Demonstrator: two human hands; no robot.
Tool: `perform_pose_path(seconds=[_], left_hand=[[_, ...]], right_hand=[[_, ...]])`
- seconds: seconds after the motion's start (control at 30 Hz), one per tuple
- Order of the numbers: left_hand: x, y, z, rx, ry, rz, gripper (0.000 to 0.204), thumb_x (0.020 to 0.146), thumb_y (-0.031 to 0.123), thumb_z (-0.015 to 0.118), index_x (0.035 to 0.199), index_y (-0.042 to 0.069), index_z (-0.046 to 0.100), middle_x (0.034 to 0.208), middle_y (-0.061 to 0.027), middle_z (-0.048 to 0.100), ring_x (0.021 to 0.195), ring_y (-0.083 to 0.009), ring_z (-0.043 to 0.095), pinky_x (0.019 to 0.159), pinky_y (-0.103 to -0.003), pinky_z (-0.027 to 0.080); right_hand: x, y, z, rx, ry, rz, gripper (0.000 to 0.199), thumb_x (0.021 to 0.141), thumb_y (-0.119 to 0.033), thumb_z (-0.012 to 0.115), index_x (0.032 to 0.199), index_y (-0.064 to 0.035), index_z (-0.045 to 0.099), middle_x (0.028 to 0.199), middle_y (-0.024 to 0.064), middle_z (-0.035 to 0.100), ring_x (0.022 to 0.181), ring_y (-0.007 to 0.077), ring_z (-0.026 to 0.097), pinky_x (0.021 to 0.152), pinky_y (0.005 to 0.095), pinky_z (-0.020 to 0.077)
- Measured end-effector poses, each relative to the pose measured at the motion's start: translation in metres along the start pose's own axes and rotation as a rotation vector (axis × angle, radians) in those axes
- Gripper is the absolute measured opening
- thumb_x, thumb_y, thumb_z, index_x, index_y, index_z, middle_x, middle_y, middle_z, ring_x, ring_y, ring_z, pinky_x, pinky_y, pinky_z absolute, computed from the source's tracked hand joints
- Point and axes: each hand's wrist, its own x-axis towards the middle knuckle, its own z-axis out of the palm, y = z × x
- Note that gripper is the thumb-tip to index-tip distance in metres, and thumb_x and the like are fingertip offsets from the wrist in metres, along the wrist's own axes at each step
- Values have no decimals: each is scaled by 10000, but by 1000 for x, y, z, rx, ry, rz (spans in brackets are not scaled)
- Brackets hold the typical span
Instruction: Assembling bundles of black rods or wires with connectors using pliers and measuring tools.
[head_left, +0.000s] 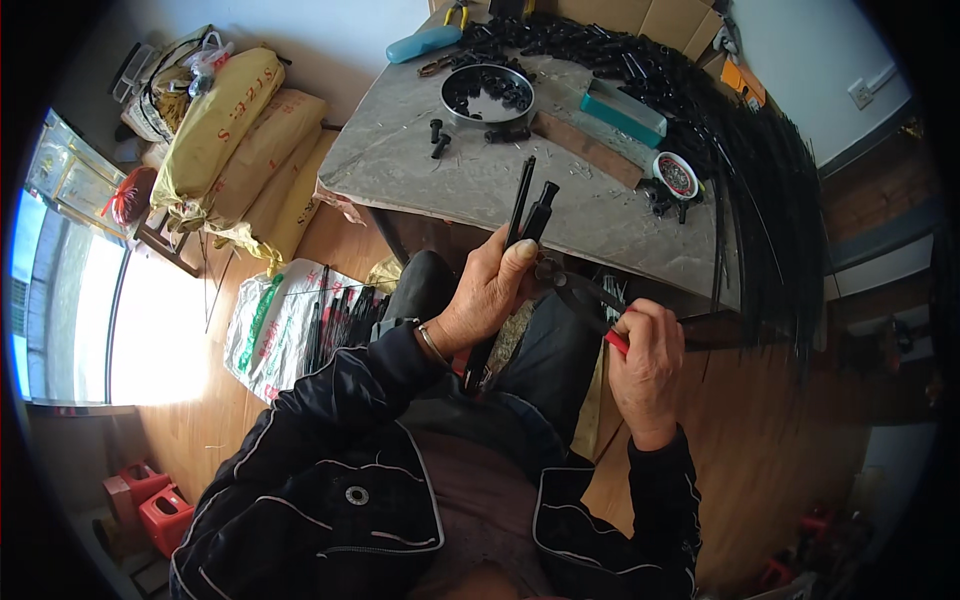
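Note:
Over my lap my left hand (482, 285) is closed around a bundle of slim black rods (521, 200), its thumb pressed along them. A thicker black tube with a ridged end (541, 212) stands up beside the rods in the same grip. The lower ends of the bundle run down between my knees. In my right hand (650, 365) is a pair of pliers (618, 343) with red handles. Their dark metal head lies next to my left thumb, against or close to the black tube; whether the jaws grip anything is too unclear to see.
Ahead stands a grey table (390, 165) with a round bowl of black parts (487, 95), a teal box (622, 113), a small round tub (676, 176) and a large heap of black rods (760, 200). Stuffed sacks (240, 140) are stacked left. More rods lie on a white sack (270, 335).

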Motion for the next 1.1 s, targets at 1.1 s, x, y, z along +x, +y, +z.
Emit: perform_pose_path(seconds=[1.1], left_hand=[[0,-4,2,84,-133,119,470,998,471,428,1046,22,559,745,31,516,585,-30,442,508,-195,362]], right_hand=[[-18,-9,-14,1064,-928,619,325,906,-151,575,1173,-20,446,867,53,599,648,95,567,630,233,483]])
